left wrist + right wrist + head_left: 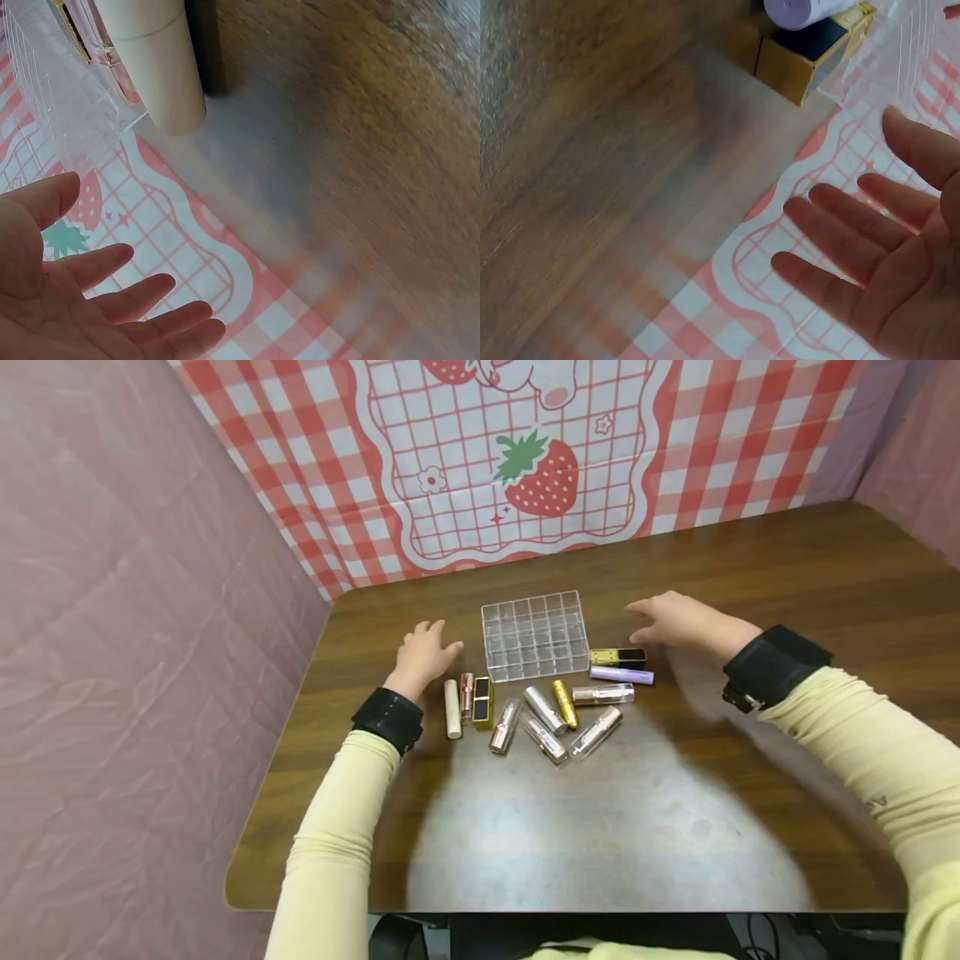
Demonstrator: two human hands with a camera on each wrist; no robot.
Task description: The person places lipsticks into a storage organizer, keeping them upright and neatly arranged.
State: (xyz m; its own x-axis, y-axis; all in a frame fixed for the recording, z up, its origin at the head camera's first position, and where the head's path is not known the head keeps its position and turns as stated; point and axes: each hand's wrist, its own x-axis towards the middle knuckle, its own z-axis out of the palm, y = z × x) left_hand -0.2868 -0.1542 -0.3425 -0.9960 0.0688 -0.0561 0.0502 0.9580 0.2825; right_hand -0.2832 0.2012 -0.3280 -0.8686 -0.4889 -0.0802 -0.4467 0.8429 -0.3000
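My left hand (424, 655) is held over the table left of a clear divided organizer (534, 639), fingers spread and holding nothing. A cream lipstick tube (452, 709) lies nearest to it, beside a rose-gold lipstick (467, 697) and a black-and-gold lipstick (482, 702). On the other side, my right hand (684, 620) is above the table with its fingers extended and no object in them. Close to it lie another black-and-gold lipstick (618, 657) and a lilac tube (622, 675). The organizer's compartments look bare.
In front of the organizer lie several more lipsticks, among them a silver tube (545, 710), a gold tube (565, 704) and a clear-capped one (596, 733). A checked strawberry cloth (517, 468) hangs behind the wooden table (600, 843). A pink curtain (150, 652) is at left.
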